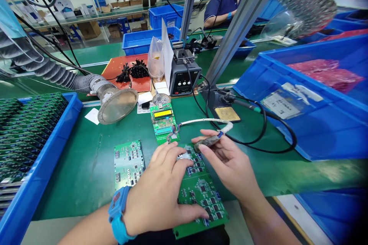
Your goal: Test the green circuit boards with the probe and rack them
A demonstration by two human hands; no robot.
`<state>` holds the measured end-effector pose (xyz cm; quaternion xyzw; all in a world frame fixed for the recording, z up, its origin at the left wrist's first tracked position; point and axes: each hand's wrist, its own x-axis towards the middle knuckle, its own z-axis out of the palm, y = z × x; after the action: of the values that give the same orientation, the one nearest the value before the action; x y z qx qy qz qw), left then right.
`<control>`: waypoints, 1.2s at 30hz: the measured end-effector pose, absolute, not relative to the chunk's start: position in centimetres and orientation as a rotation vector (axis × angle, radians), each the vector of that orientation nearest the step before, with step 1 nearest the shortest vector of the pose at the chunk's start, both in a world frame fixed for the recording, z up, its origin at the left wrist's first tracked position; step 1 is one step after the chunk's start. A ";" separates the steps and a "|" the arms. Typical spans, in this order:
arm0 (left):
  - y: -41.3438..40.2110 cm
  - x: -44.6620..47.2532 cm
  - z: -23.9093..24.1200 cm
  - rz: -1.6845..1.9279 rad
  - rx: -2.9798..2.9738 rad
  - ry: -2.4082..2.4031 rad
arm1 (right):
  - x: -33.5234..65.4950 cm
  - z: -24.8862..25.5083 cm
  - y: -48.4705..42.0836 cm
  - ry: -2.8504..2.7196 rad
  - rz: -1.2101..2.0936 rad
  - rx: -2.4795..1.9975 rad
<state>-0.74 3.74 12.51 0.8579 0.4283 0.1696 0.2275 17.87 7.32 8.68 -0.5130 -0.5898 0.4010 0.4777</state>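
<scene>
My left hand (161,189), with a blue wrist strap (118,214), rests spread over a green circuit board (198,191) full of black chips. Its thumb lies on the lower half and its fingertips near the top. Pinched in my right hand (230,164) is a grey, tape-wrapped probe (207,142), its tip close above the board's upper part; whether it touches I cannot tell. A white cable (205,120) joins the probe to a small board with a lit yellow display (162,114). Left of my hand lies another circuit board (129,164) with digit displays.
A blue bin of stacked boards (61,126) stands left, beside a fume extraction hood (117,105). Behind are a soldering station (184,76) and black cables. A sponge (227,114) lies by the iron stand. A large blue bin (287,122) stands right; a person (221,5) sits opposite.
</scene>
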 end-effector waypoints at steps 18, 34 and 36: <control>3.6 -0.7 12.4 0.496 2.361 1.168 | 17.8 8.5 7.2 -1.436 0.957 -1.251; 2.9 -1.7 13.5 0.404 2.502 0.975 | 20.7 10.2 2.4 -1.515 0.911 -1.365; 2.6 -1.9 13.6 0.351 2.532 0.840 | 20.8 10.0 1.7 -1.566 0.903 -1.391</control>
<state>-1.94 2.64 13.61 0.9172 0.3042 0.1273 0.2236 20.81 1.70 9.97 -0.5543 -0.6239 0.3596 0.4173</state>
